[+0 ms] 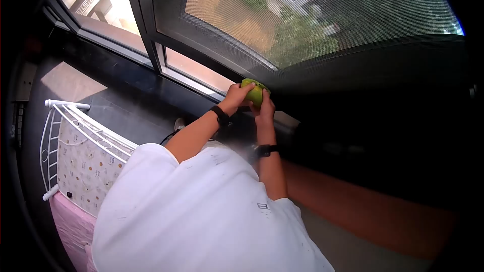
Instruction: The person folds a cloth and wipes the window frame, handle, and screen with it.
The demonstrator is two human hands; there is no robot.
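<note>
Window screen point(322, 25) taken as landmark. Yellow-green object point(255, 97) just at its lower edge — cloth, sponge or fruit, cannot tell which. Left hand point(235, 96) grasps it from one side, thumb laid over the top; right hand point(264, 112) grips the other side, thumb likewise pressed against it. Dark band point(222, 117) on the left wrist; another band point(266, 150) on the right (a watch, perhaps). Pale window track point(194, 79) runs beside the screen's lower edge. Well apart from the screen — white metal bed frame point(101, 130), patterned mattress point(88, 163), pink bedding point(73, 224).
</note>
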